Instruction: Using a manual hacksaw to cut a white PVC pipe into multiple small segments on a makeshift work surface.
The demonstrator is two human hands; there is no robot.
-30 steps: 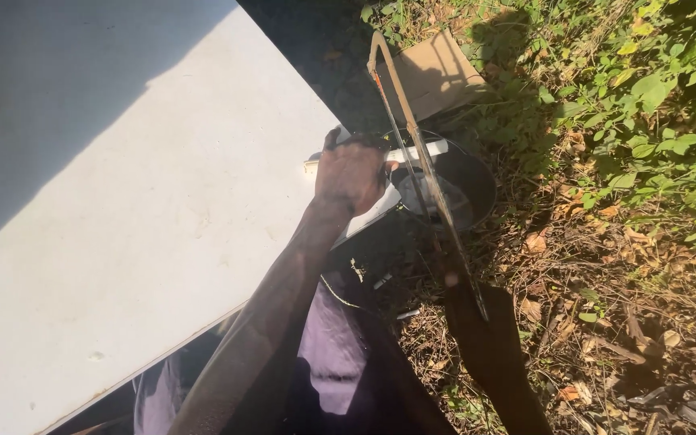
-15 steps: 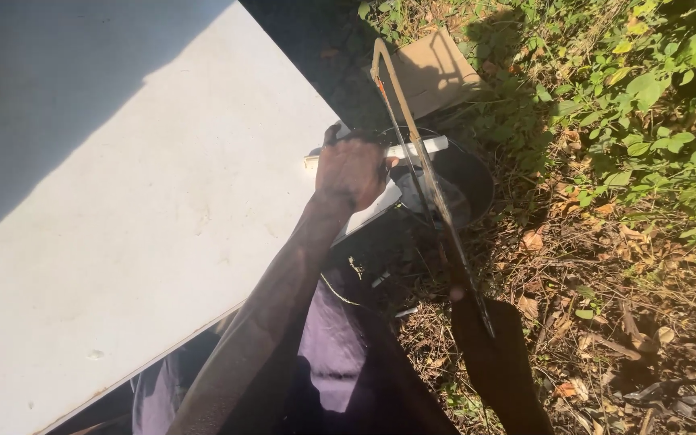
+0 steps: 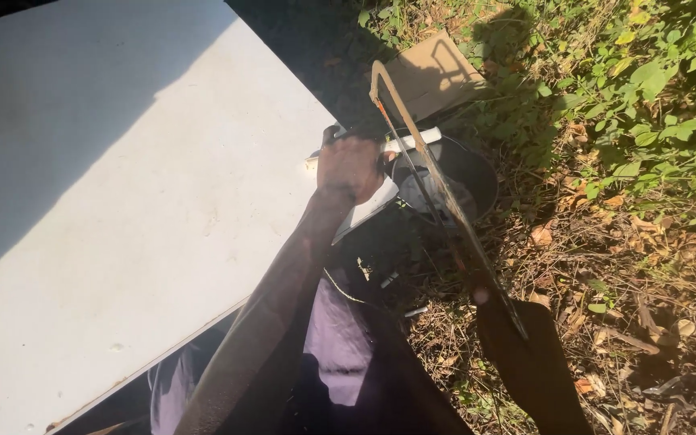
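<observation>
At board's corner, left hand [image 3: 350, 165] closed around white pipe [image 3: 412, 142], pinning it to the white board [image 3: 122, 209]. Right hand [image 3: 489, 296] (deep in shade) grips hacksaw [image 3: 424, 165] handle; blade crosses the pipe. Dark bucket [image 3: 477, 173] sits just beyond, leaf litter [image 3: 606, 266] around.

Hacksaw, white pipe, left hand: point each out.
hacksaw [image 3: 437, 181], head view, on the frame's back bar.
white pipe [image 3: 414, 138], head view, on the end past the board's corner.
left hand [image 3: 350, 167], head view, on the back of the hand gripping the pipe.
</observation>
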